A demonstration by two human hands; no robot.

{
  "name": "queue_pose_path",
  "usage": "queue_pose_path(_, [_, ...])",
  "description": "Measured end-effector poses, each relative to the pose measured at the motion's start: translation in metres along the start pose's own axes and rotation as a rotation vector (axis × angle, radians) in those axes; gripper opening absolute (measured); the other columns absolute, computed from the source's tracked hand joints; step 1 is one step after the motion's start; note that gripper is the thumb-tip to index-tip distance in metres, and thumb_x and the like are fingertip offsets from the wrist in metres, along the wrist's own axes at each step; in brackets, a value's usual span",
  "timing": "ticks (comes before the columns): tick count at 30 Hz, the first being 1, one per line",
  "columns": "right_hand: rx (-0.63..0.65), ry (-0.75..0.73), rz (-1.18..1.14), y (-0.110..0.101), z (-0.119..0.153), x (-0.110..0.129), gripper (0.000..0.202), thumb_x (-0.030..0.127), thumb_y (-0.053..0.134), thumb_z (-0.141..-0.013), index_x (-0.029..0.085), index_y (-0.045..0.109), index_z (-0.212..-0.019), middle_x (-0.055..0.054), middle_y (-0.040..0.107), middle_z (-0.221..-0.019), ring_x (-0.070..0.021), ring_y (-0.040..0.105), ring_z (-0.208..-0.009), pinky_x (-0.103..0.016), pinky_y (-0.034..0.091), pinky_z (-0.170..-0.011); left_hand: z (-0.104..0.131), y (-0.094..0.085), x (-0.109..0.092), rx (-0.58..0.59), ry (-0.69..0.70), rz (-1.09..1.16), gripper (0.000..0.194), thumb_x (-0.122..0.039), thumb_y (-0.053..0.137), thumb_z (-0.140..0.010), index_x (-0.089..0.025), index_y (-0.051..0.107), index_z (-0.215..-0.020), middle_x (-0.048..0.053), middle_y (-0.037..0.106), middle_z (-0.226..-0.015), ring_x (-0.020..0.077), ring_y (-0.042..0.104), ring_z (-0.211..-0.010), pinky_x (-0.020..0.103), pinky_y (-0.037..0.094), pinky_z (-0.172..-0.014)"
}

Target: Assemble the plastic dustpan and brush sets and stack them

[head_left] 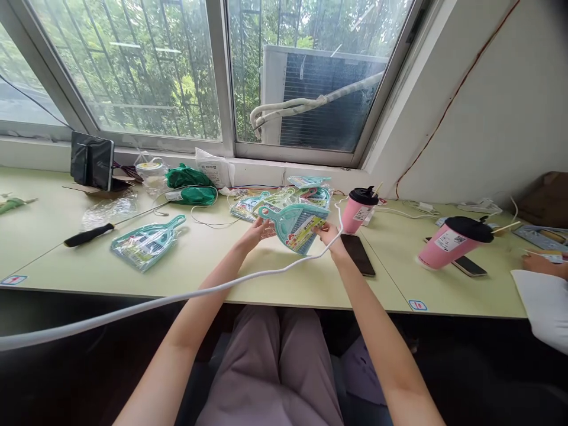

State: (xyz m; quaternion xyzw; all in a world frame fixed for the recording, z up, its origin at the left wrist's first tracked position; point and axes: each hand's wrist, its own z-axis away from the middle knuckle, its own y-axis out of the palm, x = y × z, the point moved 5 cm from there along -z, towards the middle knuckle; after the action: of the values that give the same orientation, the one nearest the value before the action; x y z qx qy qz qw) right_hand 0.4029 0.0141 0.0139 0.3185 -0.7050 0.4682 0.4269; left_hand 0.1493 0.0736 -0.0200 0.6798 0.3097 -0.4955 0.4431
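A wrapped mint-green dustpan set (295, 225) is held up over the table, its handle pointing left. My left hand (258, 232) grips it by the handle end, fingers partly behind it. On its right side my right hand (326, 232) is closed round the edge, thumb on the front. Behind it lies a pile of similar wrapped sets (248, 207), partly covered by the held one. Another wrapped dustpan set (146, 242) lies flat to the left, handle toward the upper right.
A white cable (177, 300) crosses in front of my arms. Right of my hands are a pink cup (355, 212), a dark phone (358, 255) and a larger pink cup (448, 245). A screwdriver (91, 235) and tablet (92, 161) are left. Another person's hand (545, 265) is far right.
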Motion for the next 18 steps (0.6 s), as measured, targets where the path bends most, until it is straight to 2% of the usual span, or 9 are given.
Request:
queue_pose_path(3, [-0.071,-0.081,-0.039,0.012,0.011,0.007,0.021,0.035,0.062,-0.078,0.020,0.061,-0.092,-0.007,0.067,-0.093,-0.0200,0.061,-0.088,-0.030,0.049,-0.078,0.001,-0.001,-0.003,-0.007,0.023,-0.018,0.066,-0.055,0.071,-0.077,-0.025,0.048,-0.131,0.006,0.065,-0.107,0.0161,0.065,-0.092,0.034,0.051,-0.089])
queue_pose_path(6, [-0.092,-0.126,-0.176,0.027,0.020,0.009,0.038,0.036,0.056,-0.083,0.020,0.055,-0.116,-0.010,0.066,-0.109,-0.0207,0.062,-0.101,-0.032,0.052,-0.085,0.002,-0.005,-0.005,-0.013,0.031,-0.065,0.063,-0.058,0.067,-0.079,-0.025,0.048,-0.129,0.005,0.065,-0.104,0.0149,0.065,-0.089,0.032,0.051,-0.086])
queue_pose_path(9, [0.038,-0.156,-0.310,0.041,0.022,0.010,0.051,0.034,0.050,-0.087,0.024,0.040,-0.136,-0.010,0.061,-0.125,-0.0188,0.060,-0.112,-0.033,0.054,-0.086,0.001,-0.010,-0.007,-0.031,0.005,-0.078,0.059,-0.060,0.063,-0.081,-0.024,0.047,-0.125,0.005,0.066,-0.098,0.0141,0.065,-0.084,0.031,0.051,-0.082])
queue_pose_path(13, [0.318,-0.054,-0.441,0.049,0.017,0.001,0.056,0.030,0.056,-0.083,0.028,0.039,-0.136,-0.008,0.062,-0.125,-0.0192,0.064,-0.104,-0.034,0.057,-0.082,0.000,-0.017,-0.009,-0.075,-0.027,-0.073,0.058,-0.059,0.064,-0.081,-0.023,0.046,-0.123,0.003,0.065,-0.091,0.0130,0.065,-0.075,0.029,0.052,-0.076])
queue_pose_path(15, [0.373,0.004,-0.532,0.046,0.015,-0.004,0.056,0.027,0.062,-0.079,0.029,0.043,-0.132,-0.007,0.064,-0.121,-0.0194,0.066,-0.098,-0.035,0.057,-0.082,0.000,-0.019,-0.007,-0.077,-0.039,-0.095,0.057,-0.058,0.062,-0.082,-0.024,0.044,-0.124,0.002,0.066,-0.089,0.0128,0.064,-0.072,0.030,0.052,-0.076])
queue_pose_path(18, [0.364,0.065,-0.583,0.042,0.011,-0.015,0.053,0.026,0.068,-0.073,0.028,0.051,-0.123,-0.006,0.067,-0.114,-0.0205,0.067,-0.093,-0.034,0.058,-0.078,-0.001,-0.018,-0.004,-0.070,-0.043,-0.119,0.054,-0.057,0.059,-0.085,-0.024,0.044,-0.125,0.004,0.067,-0.090,0.0133,0.064,-0.069,0.031,0.052,-0.075])
